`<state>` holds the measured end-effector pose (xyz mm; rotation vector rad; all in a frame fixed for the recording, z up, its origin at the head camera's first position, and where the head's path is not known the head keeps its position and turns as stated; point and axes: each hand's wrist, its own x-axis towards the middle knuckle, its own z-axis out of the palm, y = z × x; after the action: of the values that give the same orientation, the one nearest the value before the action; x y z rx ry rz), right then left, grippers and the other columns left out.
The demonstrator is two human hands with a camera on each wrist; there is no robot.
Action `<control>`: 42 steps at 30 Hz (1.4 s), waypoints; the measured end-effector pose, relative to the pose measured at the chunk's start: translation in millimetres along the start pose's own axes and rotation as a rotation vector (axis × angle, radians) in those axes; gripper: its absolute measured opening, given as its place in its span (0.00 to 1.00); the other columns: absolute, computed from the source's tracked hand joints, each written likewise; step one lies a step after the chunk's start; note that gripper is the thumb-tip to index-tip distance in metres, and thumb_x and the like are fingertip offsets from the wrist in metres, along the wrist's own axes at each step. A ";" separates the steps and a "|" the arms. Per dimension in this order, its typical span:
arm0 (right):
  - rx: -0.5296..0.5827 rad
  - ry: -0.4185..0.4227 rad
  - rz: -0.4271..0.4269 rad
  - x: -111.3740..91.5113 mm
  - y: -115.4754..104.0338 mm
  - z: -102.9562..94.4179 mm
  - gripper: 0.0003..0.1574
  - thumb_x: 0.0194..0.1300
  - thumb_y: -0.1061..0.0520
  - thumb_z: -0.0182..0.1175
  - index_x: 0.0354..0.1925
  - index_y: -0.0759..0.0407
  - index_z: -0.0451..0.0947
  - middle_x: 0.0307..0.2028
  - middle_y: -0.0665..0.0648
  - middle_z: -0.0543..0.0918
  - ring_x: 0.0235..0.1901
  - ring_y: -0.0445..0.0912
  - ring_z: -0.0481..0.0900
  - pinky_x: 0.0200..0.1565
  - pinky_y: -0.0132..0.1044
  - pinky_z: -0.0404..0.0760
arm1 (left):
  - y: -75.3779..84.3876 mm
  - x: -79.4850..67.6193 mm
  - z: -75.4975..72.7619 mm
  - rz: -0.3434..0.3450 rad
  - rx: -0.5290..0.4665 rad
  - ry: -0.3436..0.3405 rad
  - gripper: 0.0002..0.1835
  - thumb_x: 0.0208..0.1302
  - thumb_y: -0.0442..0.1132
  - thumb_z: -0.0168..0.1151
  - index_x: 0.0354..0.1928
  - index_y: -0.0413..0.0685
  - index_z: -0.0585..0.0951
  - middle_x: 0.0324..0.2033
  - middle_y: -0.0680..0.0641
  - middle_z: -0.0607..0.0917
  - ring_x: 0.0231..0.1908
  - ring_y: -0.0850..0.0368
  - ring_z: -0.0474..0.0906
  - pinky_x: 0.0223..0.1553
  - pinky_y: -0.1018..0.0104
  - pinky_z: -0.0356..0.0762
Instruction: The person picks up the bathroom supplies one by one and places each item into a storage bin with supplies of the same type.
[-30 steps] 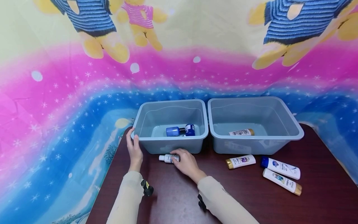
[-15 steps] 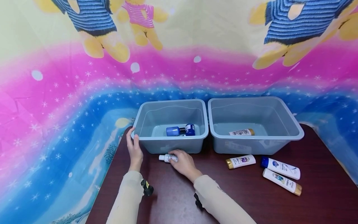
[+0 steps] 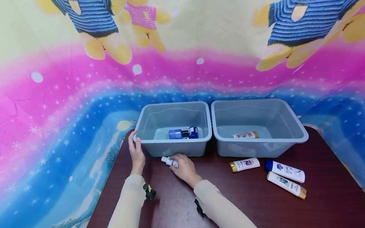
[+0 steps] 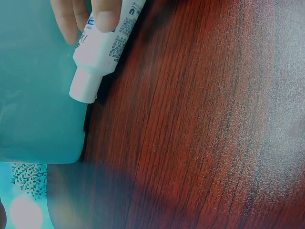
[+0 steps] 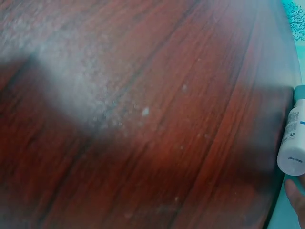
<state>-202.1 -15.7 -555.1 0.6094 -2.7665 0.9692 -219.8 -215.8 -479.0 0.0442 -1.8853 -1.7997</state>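
My right hand holds a small white bottle with a white cap, low in front of the left grey-blue plastic bin. In the left wrist view, fingertips lie on the same bottle, close beside the bin wall, cap pointing down the frame. Its base end shows at the right edge of the right wrist view. My left hand grips the bin's front left corner, thumb on the front and fingers along the side. Inside that bin lie a blue bottle with a black cap and a dark blue jar.
A second grey-blue bin stands to the right, holding a white tube with a gold cap. On the dark red wooden table lie a gold-capped white bottle, a blue-capped one and another gold-capped one. A printed cloth hangs behind.
My right hand has moved slightly left, and the small white bottle has turned a little, its cap now angled up-left. The left hand stays on the bin.
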 end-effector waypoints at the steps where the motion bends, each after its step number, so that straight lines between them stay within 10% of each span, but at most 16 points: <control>1: -0.002 0.004 0.001 -0.3 0.4 1.3 0.23 0.55 0.52 0.74 0.51 0.51 0.84 0.48 0.49 0.83 0.49 0.47 0.79 0.46 0.44 0.78 | 0.0 0.1 0.0 -0.002 -0.002 0.000 0.23 0.75 0.36 0.46 0.69 0.36 0.64 0.71 0.38 0.60 0.70 0.43 0.55 0.67 0.42 0.51; 42: 0.009 -0.025 -0.008 -2.7 -3.1 0.2 0.25 0.57 0.58 0.73 0.54 0.48 0.81 0.48 0.50 0.84 0.47 0.47 0.80 0.44 0.43 0.79 | -1.1 0.6 1.6 -0.009 -0.020 0.008 0.23 0.75 0.35 0.46 0.68 0.35 0.65 0.71 0.38 0.60 0.71 0.43 0.54 0.67 0.43 0.52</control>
<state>-198.4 -17.1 -554.2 0.6373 -2.7809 0.9797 -221.3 -214.7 -479.8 0.0528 -1.8638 -1.8220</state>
